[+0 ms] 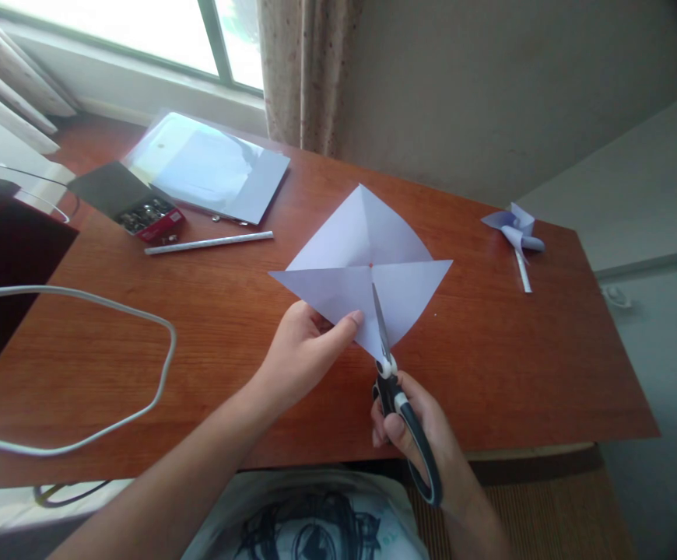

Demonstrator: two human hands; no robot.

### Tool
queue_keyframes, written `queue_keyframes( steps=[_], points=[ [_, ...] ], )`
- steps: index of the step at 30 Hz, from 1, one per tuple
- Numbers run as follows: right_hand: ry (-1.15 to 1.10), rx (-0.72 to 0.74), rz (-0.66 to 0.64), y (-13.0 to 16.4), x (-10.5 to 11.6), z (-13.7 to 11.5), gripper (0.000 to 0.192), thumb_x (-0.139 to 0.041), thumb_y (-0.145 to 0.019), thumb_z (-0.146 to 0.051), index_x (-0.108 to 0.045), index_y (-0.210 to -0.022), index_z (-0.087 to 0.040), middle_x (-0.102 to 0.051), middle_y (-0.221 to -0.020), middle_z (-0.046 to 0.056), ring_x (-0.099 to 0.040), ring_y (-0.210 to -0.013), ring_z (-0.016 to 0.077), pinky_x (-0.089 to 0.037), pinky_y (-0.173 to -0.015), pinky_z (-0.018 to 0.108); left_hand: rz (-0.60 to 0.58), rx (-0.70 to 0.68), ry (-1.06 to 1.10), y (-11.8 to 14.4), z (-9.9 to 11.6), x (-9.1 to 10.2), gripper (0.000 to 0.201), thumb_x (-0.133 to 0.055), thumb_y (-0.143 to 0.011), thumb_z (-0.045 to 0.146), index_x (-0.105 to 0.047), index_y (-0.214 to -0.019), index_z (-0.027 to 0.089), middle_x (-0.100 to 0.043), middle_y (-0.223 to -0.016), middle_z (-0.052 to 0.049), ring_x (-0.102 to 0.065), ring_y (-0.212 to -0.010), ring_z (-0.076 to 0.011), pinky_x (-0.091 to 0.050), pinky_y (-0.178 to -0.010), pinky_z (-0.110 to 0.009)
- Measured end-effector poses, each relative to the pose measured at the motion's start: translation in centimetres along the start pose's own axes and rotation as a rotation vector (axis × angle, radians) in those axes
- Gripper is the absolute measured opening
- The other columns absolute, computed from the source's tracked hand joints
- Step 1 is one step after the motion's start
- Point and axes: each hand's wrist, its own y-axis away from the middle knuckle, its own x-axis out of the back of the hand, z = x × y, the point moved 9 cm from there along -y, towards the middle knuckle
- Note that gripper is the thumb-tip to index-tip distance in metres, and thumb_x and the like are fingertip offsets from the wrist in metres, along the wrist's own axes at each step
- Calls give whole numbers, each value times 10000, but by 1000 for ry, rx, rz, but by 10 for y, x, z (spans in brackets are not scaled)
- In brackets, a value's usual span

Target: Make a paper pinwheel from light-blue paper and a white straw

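A square sheet of white paper is held up above the table, turned so a corner points toward me. Slits run in from its side corners toward a small red dot at the middle. My left hand pinches its lower left edge, thumb on top and fingers hidden beneath. My right hand grips black-and-white handled scissors. Their blades lie along the near corner's line, the tip just short of the red dot. A finished paper pinwheel on a white paper stick lies at the table's right.
The brown wooden table carries an open red box of small metal pieces, a rolled paper stick and a stack of sheets in clear plastic. A white cable loops over the left side.
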Motion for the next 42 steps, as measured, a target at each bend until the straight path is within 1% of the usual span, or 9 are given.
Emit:
queue_keyframes(
  steps=[4,9,18,24,32,38,42],
  points=[
    [-4,12,25,-2,-1,-5,559,-707,-803,-716,-524,-922,-201,-540,-732,-28,-533,-639,117,-433,-606,250,-26,7,16,0,-2,-2,139,-731,-821,226,-667,-741,133,-666,-663,22,-570,-596,-98,-437,-532,-179],
    [-45,5,44,-3,-4,-8,567,-713,-793,-721,-523,-932,-205,-544,-729,-23,-531,-644,123,-452,-602,251,-3,-7,6,0,-4,0,133,-747,-825,231,-659,-778,143,-668,-671,31,-583,-597,-95,-450,-534,-176],
    [-49,14,35,-4,-4,-9,562,-718,-790,-716,-521,-938,-211,-543,-725,-23,-535,-631,128,-442,-586,253,4,-9,-3,0,-4,1,136,-742,-839,244,-657,-793,148,-672,-688,23,-596,-607,-103,-464,-534,-180],
    [-52,25,26,-5,-5,-7,569,-712,-786,-729,-519,-932,-214,-548,-723,-19,-539,-634,137,-433,-571,250,2,-13,-32,1,-2,1,148,-739,-838,247,-650,-766,153,-655,-651,28,-580,-580,-103,-453,-528,-185],
    [-47,12,34,-4,-4,-7,544,-704,-804,-708,-517,-934,-214,-542,-725,-21,-533,-632,139,-434,-593,265,18,-3,-55,1,-1,1,151,-741,-830,270,-656,-785,154,-669,-678,13,-622,-628,-134,-465,-542,-200],
    [-44,4,53,-4,-3,-7,548,-714,-792,-714,-519,-904,-215,-548,-717,-21,-538,-622,139,-433,-578,264,26,15,-88,2,-2,2,193,-746,-821,318,-660,-783,150,-723,-738,-24,-660,-666,-167,-506,-587,-233],
    [-43,1,57,-4,-3,-7,545,-714,-795,-711,-517,-891,-212,-547,-716,-24,-543,-610,130,-434,-573,257,24,3,-81,1,-3,2,189,-746,-825,323,-669,-808,151,-703,-701,-12,-662,-672,-170,-506,-590,-234]
  ],
)
